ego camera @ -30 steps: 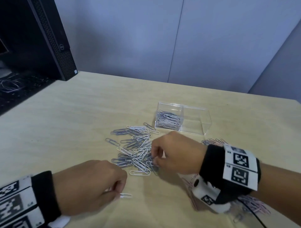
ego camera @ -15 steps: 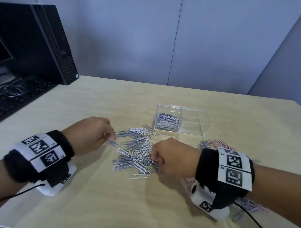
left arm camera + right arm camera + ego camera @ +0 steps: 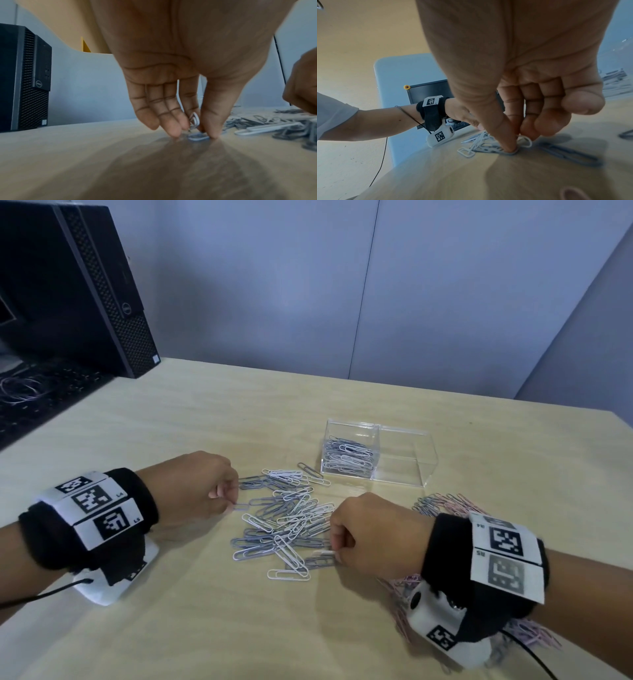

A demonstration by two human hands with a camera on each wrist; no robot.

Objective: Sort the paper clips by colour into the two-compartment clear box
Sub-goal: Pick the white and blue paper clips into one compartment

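Observation:
A loose pile of grey and white paper clips (image 3: 287,522) lies mid-table. Behind it stands the clear two-compartment box (image 3: 424,460), with grey and white clips (image 3: 347,455) only in its left compartment. My left hand (image 3: 227,499) is at the pile's left edge. It pinches white clips (image 3: 194,119) between thumb and index finger, and its fingertips touch a grey clip (image 3: 198,136) lying on the table. My right hand (image 3: 337,549) is at the pile's right edge, fingers curled, pinching a white clip (image 3: 525,140) down on the table.
Pink and grey clips (image 3: 445,503) lie scattered under and behind my right wrist. A black computer tower (image 3: 85,285) stands at the back left beside a dark surface with cables (image 3: 20,388). Grey partition walls close the back.
My left hand has come from the front left, where it held a white clip, up to the pile's left edge. My right hand has stayed at the pile's right side.

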